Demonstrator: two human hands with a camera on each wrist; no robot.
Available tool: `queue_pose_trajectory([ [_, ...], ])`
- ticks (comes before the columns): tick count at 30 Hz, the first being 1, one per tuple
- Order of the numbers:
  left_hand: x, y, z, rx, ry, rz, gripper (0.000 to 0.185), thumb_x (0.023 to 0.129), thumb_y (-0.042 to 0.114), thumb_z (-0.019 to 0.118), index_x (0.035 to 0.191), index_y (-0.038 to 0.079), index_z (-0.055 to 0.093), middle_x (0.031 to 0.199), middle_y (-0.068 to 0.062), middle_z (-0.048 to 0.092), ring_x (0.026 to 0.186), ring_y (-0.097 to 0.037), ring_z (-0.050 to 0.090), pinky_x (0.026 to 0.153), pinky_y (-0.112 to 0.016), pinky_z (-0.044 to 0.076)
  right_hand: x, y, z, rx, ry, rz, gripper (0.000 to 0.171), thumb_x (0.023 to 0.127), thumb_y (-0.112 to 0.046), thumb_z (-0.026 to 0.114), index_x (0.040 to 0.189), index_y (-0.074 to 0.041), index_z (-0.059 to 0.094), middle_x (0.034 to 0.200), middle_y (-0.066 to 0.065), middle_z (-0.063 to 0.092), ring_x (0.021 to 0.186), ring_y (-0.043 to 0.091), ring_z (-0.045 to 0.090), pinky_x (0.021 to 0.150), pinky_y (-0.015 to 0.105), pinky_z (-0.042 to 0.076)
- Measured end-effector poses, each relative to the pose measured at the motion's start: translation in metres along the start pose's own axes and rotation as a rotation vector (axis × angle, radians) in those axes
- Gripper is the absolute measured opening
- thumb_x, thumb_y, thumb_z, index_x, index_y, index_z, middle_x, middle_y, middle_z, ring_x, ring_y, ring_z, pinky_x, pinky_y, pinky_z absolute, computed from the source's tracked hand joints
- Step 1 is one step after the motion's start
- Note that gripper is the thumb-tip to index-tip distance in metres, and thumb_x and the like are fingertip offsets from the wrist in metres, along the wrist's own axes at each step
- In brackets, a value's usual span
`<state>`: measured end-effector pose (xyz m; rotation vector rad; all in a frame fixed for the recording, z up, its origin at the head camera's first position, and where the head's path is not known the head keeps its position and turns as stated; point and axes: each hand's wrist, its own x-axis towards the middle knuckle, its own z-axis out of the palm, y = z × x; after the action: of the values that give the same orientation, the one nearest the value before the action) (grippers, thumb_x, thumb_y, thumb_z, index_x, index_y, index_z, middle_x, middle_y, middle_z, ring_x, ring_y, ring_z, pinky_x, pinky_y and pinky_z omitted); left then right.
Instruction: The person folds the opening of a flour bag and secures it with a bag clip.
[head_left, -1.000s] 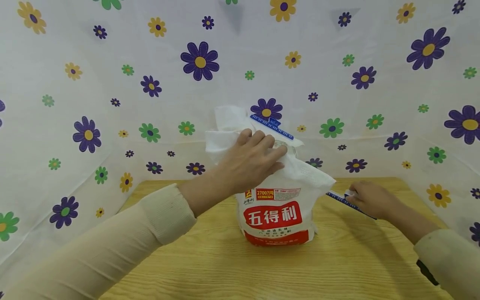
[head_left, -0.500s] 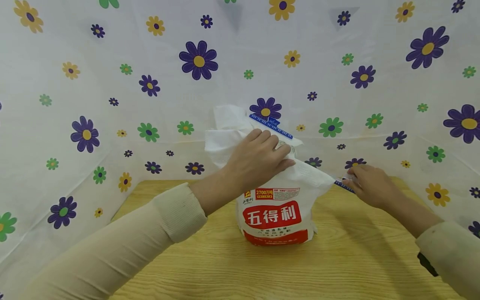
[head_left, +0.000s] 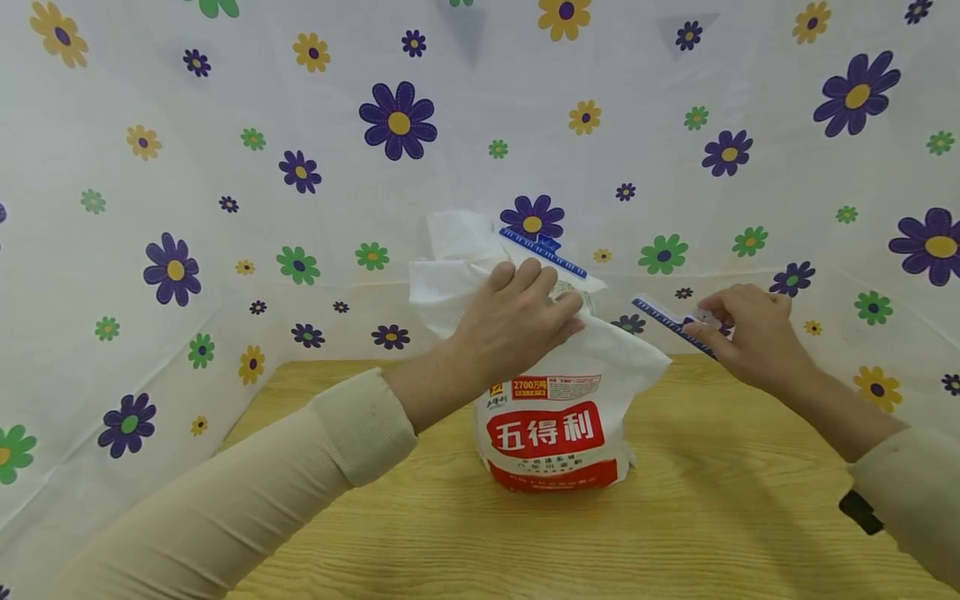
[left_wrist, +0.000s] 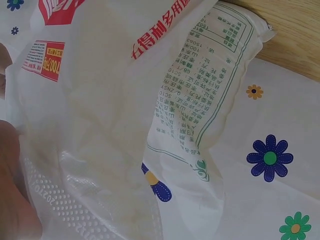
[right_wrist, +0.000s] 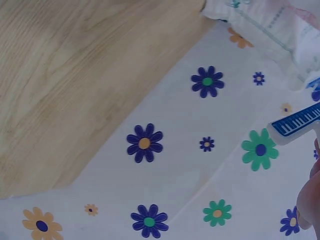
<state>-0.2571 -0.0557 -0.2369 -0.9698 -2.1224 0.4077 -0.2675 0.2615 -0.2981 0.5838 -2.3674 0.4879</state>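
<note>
A white flour bag with red printing stands upright on the table. My left hand grips its gathered upper part, its fingers curled over the plastic. A blue-and-white bag clip lies along a white top edge just behind that hand. White plastic with green print appears in the left wrist view; I cannot tell whether it belongs to the same bag. Right of the bag, my right hand pinches a second blue-and-white bag clip, raised and apart from the bag. That clip's end enters the right wrist view.
The wooden table extends around the bag. A white cloth with purple, yellow and green flowers hangs behind and at both sides. A dark device shows at the right sleeve.
My right hand has risen with its clip from near the tabletop to about the height of the bag's upper part. The left hand shifted slightly right, still gripping the flour bag.
</note>
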Motion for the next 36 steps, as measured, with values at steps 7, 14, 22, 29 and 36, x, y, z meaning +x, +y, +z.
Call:
queue_pose_trajectory([
  [7, 0.0, 0.0, 0.001, 0.008, 0.018, -0.006, 0.034, 0.105, 0.044, 0.041, 0.116, 0.023, 0.066, 0.11, -0.003, 0.067, 0.099, -0.022, 0.055, 0.086, -0.035, 0.04, 0.003, -0.017, -0.015, 0.057, 0.074, -0.071, 0.024, 0.077, -0.002, 0.081, 0.096, 0.003, 0.067, 0.08, 0.009, 0.061, 0.075, 0.021, 0.051, 0.08, 0.034, 0.033],
  [14, -0.001, 0.001, 0.002, 0.011, 0.019, -0.008, 0.034, 0.105, 0.044, 0.041, 0.116, 0.023, 0.066, 0.109, -0.003, 0.067, 0.098, -0.022, 0.055, 0.086, -0.035, 0.039, 0.004, -0.032, -0.026, 0.115, 0.049, -0.105, 0.021, 0.078, -0.002, 0.081, 0.096, -0.004, 0.069, 0.081, 0.001, 0.062, 0.076, 0.007, 0.044, 0.07, 0.021, 0.034],
  [22, -0.002, 0.001, 0.003, 0.006, 0.024, -0.012, 0.032, 0.104, 0.043, 0.043, 0.115, 0.023, 0.066, 0.107, -0.003, 0.067, 0.097, -0.021, 0.054, 0.085, -0.035, 0.039, 0.002, -0.042, -0.032, 0.155, 0.021, -0.142, 0.022, 0.074, 0.001, 0.082, 0.089, -0.008, 0.069, 0.076, -0.004, 0.058, 0.077, 0.01, 0.041, 0.081, 0.041, 0.025],
  [29, -0.003, 0.0, 0.002, -0.008, 0.014, -0.023, 0.032, 0.104, 0.043, 0.045, 0.115, 0.023, 0.066, 0.108, -0.003, 0.066, 0.097, -0.021, 0.054, 0.085, -0.035, 0.038, -0.002, -0.037, -0.032, 0.134, 0.029, -0.244, 0.026, 0.07, 0.0, 0.083, 0.087, -0.01, 0.067, 0.075, -0.008, 0.058, 0.075, 0.009, 0.04, 0.083, 0.041, 0.026],
  [36, -0.004, -0.001, 0.002, -0.016, 0.017, -0.024, 0.031, 0.104, 0.043, 0.045, 0.115, 0.023, 0.065, 0.106, -0.003, 0.065, 0.097, -0.021, 0.053, 0.085, -0.035, 0.037, -0.005, -0.032, -0.029, 0.143, 0.028, -0.279, 0.017, 0.082, -0.02, 0.078, 0.087, -0.01, 0.065, 0.076, -0.006, 0.06, 0.075, 0.004, 0.039, 0.083, 0.041, 0.026],
])
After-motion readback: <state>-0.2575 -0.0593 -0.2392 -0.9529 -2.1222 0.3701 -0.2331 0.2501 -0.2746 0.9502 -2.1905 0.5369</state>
